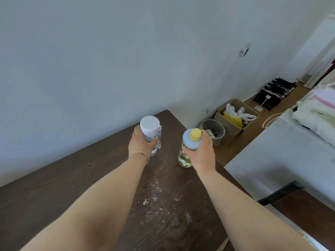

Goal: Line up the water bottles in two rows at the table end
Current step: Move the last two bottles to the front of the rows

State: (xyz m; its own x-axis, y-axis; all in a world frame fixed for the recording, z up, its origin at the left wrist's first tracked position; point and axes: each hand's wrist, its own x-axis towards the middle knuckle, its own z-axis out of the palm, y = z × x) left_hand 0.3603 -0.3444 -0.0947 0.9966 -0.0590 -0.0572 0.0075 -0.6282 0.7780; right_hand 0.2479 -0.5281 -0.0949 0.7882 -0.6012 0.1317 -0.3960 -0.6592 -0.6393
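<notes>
I see a dark wood table filling the lower frame — white powdery specks at centre, 2 bottles: white-capped, yellow-capped.

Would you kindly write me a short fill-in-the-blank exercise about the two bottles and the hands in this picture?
1. The left hand grips the clear bottle whose cap is ____.
2. The knob atop the patterned bottle in the right hand is ____.
3. The bracelet sits on the ____ wrist.
4. On the dark wooden table, the count of bottles in view is ____.

Missing words: white; yellow; left; two
</notes>
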